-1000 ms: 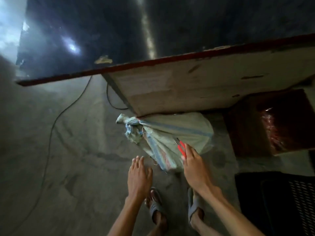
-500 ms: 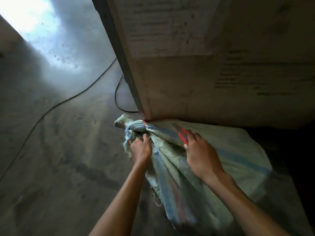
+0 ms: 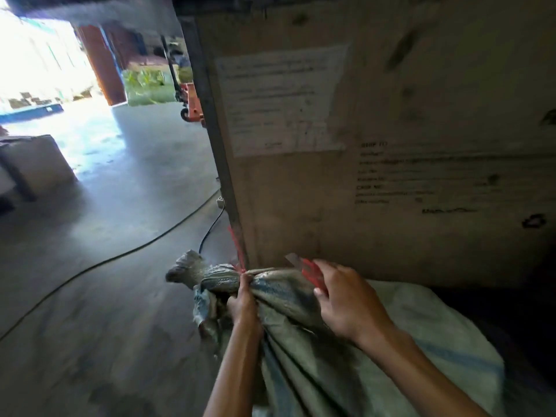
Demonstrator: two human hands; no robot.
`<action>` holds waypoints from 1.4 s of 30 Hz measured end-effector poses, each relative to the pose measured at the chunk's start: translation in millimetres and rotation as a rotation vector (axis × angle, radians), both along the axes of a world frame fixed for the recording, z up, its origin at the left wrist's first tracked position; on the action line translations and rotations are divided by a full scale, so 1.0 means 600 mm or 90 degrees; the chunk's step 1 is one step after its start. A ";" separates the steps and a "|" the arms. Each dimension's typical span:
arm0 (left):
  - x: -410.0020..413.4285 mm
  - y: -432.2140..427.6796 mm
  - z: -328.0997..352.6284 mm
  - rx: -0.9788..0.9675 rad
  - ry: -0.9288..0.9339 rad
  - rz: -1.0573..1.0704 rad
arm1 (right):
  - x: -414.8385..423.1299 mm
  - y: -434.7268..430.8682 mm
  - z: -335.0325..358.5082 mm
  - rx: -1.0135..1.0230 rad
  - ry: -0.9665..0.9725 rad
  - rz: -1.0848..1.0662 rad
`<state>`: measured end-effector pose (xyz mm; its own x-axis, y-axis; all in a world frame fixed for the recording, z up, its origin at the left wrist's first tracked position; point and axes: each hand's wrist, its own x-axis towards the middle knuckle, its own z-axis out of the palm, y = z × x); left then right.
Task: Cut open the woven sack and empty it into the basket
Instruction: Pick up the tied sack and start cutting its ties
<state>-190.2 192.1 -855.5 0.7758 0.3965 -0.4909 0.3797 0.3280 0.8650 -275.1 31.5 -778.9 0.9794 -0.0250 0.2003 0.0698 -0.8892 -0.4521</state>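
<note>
Sacking of pale woven plastic with a blue stripe, the woven sack (image 3: 391, 341) lies on the concrete floor (image 3: 105, 296) against the foot of a tall crate (image 3: 391, 130), its tied neck pointing left. A red string (image 3: 237, 254) binds that neck and runs up along the crate's corner. The left hand (image 3: 243, 302) is closed tight around the gathered neck, just below the knot. The right hand (image 3: 346, 299) rests on the sack just right of the neck, fingers curled around a red-handled cutter (image 3: 310, 272) whose blade points up and left. A black cable (image 3: 120, 254) crosses the floor toward the crate's corner. An orange pallet jack (image 3: 189, 100) stands far behind.
</note>
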 end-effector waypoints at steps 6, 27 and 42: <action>-0.063 -0.015 0.131 -0.148 -0.207 -0.102 | -0.031 -0.027 0.119 0.179 -0.180 0.001; -0.096 -0.080 0.326 -0.055 -0.277 -0.367 | -0.181 -0.077 0.168 0.131 -0.389 -0.036; -0.111 -0.077 0.318 0.027 -0.323 -0.283 | -0.177 -0.078 0.185 -0.047 -0.434 -0.004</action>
<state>-256.6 145.9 -664.9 0.9999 -0.0030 -0.0141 0.0145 0.1960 0.9805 -381.2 -15.3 -668.0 0.6343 0.0075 0.7731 0.3122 -0.9173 -0.2473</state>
